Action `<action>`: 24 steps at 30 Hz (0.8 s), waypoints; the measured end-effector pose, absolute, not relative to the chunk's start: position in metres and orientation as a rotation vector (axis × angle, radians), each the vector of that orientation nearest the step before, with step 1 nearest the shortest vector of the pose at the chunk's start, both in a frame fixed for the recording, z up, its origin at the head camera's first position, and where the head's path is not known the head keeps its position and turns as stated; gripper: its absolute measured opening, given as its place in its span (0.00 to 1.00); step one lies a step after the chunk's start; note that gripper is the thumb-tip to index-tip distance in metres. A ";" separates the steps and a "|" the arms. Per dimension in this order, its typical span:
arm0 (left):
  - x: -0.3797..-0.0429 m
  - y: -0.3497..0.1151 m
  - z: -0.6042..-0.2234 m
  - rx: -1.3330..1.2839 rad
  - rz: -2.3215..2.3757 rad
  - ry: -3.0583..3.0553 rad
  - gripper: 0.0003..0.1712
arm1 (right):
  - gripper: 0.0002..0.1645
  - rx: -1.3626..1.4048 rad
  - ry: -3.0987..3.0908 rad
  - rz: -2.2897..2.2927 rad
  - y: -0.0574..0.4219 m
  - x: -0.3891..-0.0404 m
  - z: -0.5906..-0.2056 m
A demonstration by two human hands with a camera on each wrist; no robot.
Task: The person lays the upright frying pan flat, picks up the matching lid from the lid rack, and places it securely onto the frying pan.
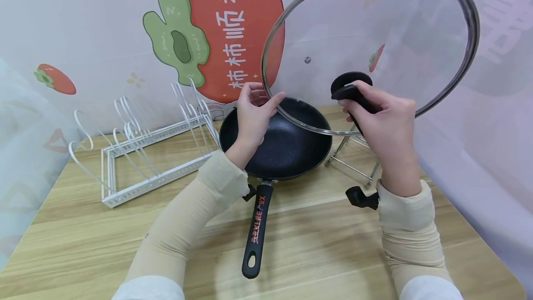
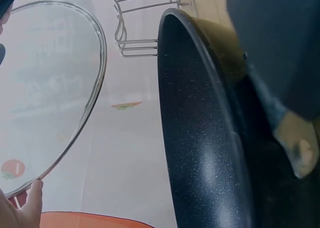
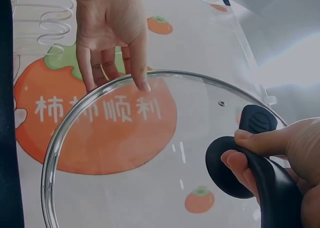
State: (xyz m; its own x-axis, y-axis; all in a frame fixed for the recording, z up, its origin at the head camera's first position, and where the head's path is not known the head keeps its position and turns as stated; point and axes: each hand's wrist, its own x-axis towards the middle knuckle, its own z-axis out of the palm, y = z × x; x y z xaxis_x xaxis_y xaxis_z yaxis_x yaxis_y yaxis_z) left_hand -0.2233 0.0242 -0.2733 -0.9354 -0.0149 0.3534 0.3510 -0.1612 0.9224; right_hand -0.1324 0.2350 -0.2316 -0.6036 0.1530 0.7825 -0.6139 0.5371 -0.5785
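Note:
Tilted up on edge above the table is a round glass lid [image 1: 399, 36] with a metal rim. My right hand [image 1: 387, 128] grips the lid's black handle [image 3: 267, 173], fingers and thumb wrapped about it. At the lid's lower left edge, my left hand [image 1: 253, 119] pinches the rim, its thumb on one side and fingers on the other in the right wrist view. Below and behind the left hand stands a black frying pan [image 1: 287, 147], its long handle [image 1: 258, 230] pointing toward me. The left forearm covers part of the pan's left side.
A white wire rack [image 1: 154, 180] with several upright loops stands on the wooden table [image 1: 316, 253], left of the pan. To the pan's right is a small metal wire stand [image 1: 351, 165], partly behind the lid and right hand. A printed cloth [image 1: 104, 13] hangs behind the table.

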 end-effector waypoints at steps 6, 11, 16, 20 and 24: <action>-0.221 0.018 -0.276 -0.369 -2.201 -1.861 0.22 | 0.12 0.391 -1.938 1.182 0.231 -0.134 -0.234; -0.219 0.012 -0.280 -0.342 -2.218 -1.844 0.23 | 0.12 0.412 -1.954 1.158 0.227 -0.137 -0.235; -0.218 0.007 -0.282 -0.338 -2.224 -1.847 0.24 | 0.12 0.415 -1.975 1.117 0.225 -0.139 -0.234; -0.219 0.003 -0.284 -0.319 -2.239 -1.846 0.24 | 0.13 0.421 -1.994 1.146 0.223 -0.140 -0.234; -0.220 0.000 -0.284 -0.307 -2.249 -1.848 0.24 | 0.14 0.394 -2.022 1.180 0.221 -0.142 -0.233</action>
State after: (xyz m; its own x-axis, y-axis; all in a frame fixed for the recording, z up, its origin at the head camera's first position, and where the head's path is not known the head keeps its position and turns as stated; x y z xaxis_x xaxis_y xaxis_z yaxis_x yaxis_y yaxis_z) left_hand -0.2203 -0.0003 -0.2845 -0.9553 -0.0330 0.2938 0.2947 -0.1890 0.9367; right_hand -0.1418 0.2207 -0.2334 -0.6719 0.1023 0.7336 -0.5883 0.5279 -0.6125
